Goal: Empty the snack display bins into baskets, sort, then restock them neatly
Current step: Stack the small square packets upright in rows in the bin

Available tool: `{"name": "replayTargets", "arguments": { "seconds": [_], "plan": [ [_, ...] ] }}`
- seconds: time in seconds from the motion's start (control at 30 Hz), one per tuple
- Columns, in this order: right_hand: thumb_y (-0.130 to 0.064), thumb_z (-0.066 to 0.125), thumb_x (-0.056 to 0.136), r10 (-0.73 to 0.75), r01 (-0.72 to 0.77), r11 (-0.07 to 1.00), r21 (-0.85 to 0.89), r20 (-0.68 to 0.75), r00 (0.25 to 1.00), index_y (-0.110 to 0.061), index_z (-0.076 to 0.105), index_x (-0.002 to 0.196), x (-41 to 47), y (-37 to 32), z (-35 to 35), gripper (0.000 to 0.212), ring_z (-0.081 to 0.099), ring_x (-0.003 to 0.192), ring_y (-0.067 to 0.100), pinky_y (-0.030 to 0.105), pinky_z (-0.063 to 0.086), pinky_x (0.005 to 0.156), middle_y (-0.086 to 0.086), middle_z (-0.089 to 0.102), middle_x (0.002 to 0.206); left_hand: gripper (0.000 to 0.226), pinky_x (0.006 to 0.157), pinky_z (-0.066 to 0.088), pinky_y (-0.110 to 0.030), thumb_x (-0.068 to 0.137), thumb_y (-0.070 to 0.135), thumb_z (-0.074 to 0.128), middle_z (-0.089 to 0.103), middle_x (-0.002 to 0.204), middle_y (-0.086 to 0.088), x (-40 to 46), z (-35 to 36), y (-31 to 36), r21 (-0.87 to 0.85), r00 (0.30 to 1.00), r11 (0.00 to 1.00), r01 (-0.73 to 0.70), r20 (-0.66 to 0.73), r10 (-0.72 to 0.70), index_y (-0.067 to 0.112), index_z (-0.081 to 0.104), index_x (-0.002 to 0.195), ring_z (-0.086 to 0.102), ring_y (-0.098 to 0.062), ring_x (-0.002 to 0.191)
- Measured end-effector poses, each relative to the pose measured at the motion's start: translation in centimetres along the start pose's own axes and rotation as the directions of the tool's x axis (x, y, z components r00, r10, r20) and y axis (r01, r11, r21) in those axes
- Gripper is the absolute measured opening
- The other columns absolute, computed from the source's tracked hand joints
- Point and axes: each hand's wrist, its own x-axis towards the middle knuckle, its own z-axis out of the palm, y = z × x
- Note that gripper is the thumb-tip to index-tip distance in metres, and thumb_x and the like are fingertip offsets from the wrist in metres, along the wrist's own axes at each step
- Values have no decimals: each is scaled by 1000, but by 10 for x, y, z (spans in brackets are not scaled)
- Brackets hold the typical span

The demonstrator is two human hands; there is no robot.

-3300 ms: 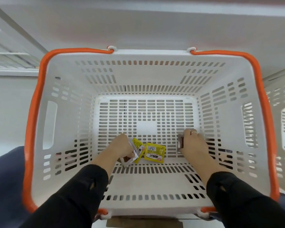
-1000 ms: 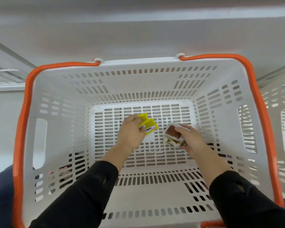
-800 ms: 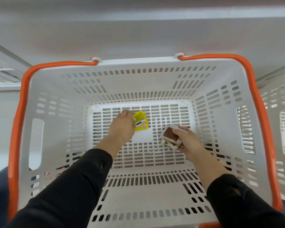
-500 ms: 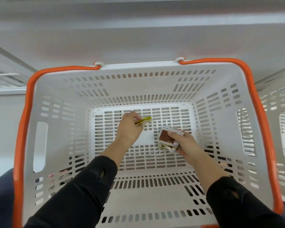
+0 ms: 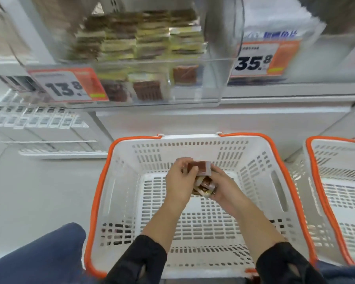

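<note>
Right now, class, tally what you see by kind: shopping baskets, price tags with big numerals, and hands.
Shopping baskets: 2 (middle basket, right basket)
Price tags: 2 (13.8 tag, 35.8 tag)
Hands: 2 (left hand, right hand)
Total: 6

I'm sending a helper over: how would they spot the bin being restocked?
Find the white basket with orange rim on the floor, then look straight up to the shelf. The clear bin there holds stacked brown and yellow packets and carries the 13.8 price tag; its right neighbour's reads 35.8.
</note>
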Motion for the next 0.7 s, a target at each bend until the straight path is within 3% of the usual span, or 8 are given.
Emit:
{"name": "replayTargets", "arguments": {
  "seconds": [0.1,0.17,0.23,0.3,0.4,0.47,0.57,0.7],
  "plan": [
    [-27,50,99,-33,34,998,-58,22,999,-24,56,131,-23,-15,19,32,67,105,28,39,54,83,9,69,117,66,95,50,-35,76,27,78,56,125,2,-11,-22,13,-203,985,965,165,76,-152,14,50,134,58,-18,111],
    [-36,46,100,-44,44,994,-97,5,999,-23,59,128,-37,-24,27,33,70,97,24,33,55,73,7,70,114,79,99,49,-46,56,32,82,67,119,-13,-15,-38,12,-300,958,917,264,196,-212,4,60,126,65,-29,106],
    [-41,45,100,-38,38,998,-47,6,999,-25,65,118,-51,-30,34,31,72,86,23,29,54,62,6,73,105,57,99,48,-49,60,22,79,71,107,-20,-24,-50,13,-339,954,901,269,221,-202,0,68,112,67,-35,101],
    [-39,51,98,-34,34,999,-6,27,999,-29,67,105,-63,-34,39,20,71,89,27,34,56,67,4,75,96,42,98,49,-45,69,8,74,69,108,-22,-35,-57,19,-413,966,874,255,151,-210,-3,65,109,66,-35,100],
    [-28,61,93,-63,63,998,1,64,996,-19,60,123,-76,-34,49,32,66,104,29,43,55,87,11,69,114,66,85,51,-40,58,8,65,63,116,-26,-48,-60,25,-562,978,806,186,31,-204,-6,54,122,62,-40,105],
    [-18,64,91,-87,89,996,-12,95,992,-18,54,131,-82,-32,53,41,66,107,27,41,56,85,13,66,120,66,76,52,-36,56,8,61,63,115,-26,-58,-60,33,-615,981,772,161,14,-194,-3,54,121,64,-39,101],
    [-10,56,95,-149,152,988,-24,103,983,-20,57,126,-93,-32,59,32,70,94,22,32,57,66,9,70,114,32,67,50,-30,76,2,65,66,101,-16,-75,-61,41,-567,991,817,106,-10,-135,8,58,106,64,-27,85],
    [-29,46,101,-184,183,983,33,22,983,-12,62,119,-103,-37,66,30,71,85,25,37,56,67,12,73,100,18,65,49,-28,83,8,64,69,96,-11,-80,-69,39,-494,990,862,115,128,-59,12,64,100,65,-22,84]
  ]
}}
